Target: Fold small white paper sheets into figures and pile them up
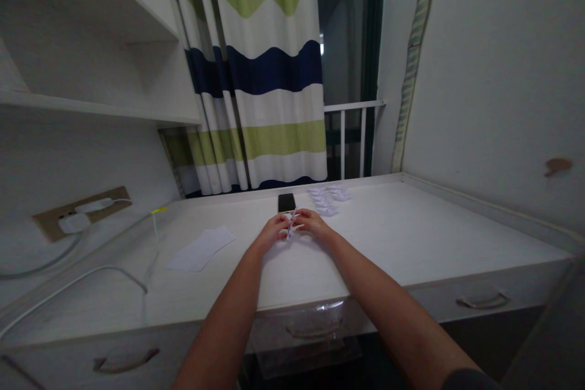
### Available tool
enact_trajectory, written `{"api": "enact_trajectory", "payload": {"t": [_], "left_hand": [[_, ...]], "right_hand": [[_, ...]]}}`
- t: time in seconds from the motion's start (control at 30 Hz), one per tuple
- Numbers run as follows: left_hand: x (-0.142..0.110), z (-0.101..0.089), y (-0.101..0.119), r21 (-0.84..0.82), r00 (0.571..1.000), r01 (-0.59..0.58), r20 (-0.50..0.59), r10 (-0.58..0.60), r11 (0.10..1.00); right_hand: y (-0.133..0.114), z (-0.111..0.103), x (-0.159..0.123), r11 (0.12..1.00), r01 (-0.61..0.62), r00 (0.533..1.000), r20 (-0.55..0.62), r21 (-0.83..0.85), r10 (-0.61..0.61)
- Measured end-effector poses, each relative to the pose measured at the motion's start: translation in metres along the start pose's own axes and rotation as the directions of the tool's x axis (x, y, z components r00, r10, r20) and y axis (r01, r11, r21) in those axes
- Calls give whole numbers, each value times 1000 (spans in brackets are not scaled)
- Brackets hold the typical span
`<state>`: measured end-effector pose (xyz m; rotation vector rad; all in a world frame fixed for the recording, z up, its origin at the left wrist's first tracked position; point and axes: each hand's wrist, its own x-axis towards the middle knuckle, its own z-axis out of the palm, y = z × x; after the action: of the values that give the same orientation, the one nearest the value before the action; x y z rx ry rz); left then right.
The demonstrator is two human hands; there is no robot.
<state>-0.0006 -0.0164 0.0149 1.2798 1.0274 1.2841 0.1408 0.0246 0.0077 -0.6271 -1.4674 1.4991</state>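
Observation:
My left hand and my right hand meet over the middle of a white desk. Both pinch a small, thin, pale slip held upright between their fingertips. Just beyond the hands lies a black phone, flat on the desk. To its right sits a loose cluster of several small pale packets. What the slip is exactly is too small to tell.
A white paper sheet lies left of my hands. White cables run from a wall socket plate across the desk's left side. Shelves rise at left, a striped curtain hangs behind, and drawers with handles line the front.

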Motion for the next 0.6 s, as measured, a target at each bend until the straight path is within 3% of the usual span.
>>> {"api": "enact_trajectory", "payload": {"t": [0.27,0.6], "left_hand": [[-3,3,2,-54,998,21,54,-18,998],[-1,2,1,-108,998,-12,59,18,994]], "right_hand": [[-4,4,-4,999,-13,994,109,42,9],[-2,4,-2,996,-12,994,107,94,2]]}}
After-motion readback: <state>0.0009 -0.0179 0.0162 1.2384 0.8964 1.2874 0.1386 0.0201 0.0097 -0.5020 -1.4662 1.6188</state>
